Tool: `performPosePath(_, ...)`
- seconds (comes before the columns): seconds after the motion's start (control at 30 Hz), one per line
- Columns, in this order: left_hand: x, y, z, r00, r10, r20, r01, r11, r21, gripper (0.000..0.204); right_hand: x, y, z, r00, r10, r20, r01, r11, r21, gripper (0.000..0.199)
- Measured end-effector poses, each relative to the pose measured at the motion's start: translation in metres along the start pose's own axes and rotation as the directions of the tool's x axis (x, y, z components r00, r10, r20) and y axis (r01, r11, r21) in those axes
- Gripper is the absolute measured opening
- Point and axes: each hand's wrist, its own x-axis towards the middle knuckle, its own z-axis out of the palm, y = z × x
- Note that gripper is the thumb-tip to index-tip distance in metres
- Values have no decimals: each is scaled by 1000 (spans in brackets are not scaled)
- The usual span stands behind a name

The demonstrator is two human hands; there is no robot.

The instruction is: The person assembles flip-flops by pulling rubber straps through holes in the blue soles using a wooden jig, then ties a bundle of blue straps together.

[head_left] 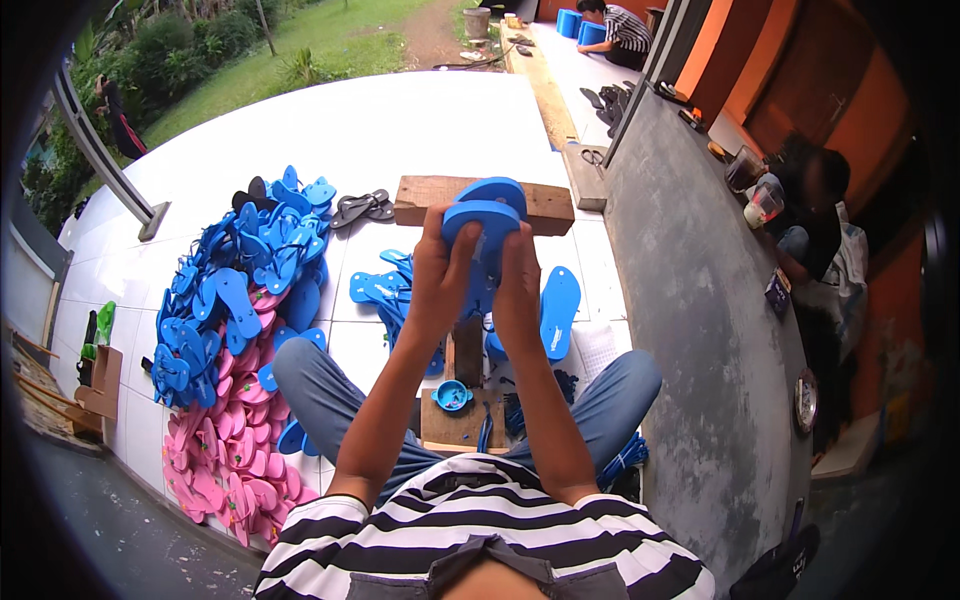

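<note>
Both my hands are raised in front of me around a pair of blue flip-flops (482,212), pressed together with their rounded ends up. My left hand (438,265) wraps the left side, its thumb on the near sole. On the right side, my right hand (516,275) is closed round them, the thumb also toward me. Behind them lies a thick wooden block (420,200). Below is a wooden board (440,425) with a small blue bowl (452,396) on it. Blue soles (560,300) lie to the right, more blue flip-flops (385,290) to the left.
To my left spreads a large heap of blue flip-flops (235,295) and pink flip-flops (235,440). Black flip-flops (362,207) lie beyond. A grey ledge (700,330) runs along my right, with a person (815,200) past it. Another person (625,35) sits far back.
</note>
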Motion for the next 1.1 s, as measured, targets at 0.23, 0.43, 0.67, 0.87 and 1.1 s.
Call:
performPosePath(0.23, -20, 11, 9, 991, 104, -81, -93, 987, 131, 18, -18, 5, 9, 991, -43, -126, 57, 993, 106, 39)
performPosePath(0.43, -91, 56, 2, 981, 184, -56, -172, 970, 169, 24, -96, -24, -10, 945, -304, -121, 272, 935, -228, 34)
performPosePath(0.67, -98, 15, -14, 990, 84, 113, -93, 993, 77, 28, -116, -1, -34, 995, 52, 84, -16, 924, -382, 37)
performPosePath(0.87, -84, 26, -28, 861, 444, 250, -440, 895, -72, 27, -108, -17, -46, 940, -212, 269, 299, 890, -344, 48)
performPosePath(1.1, -97, 41, -40, 861, 388, 328, -363, 922, -138, 25, -112, -19, -43, 943, -168, 288, 220, 963, -157, 46)
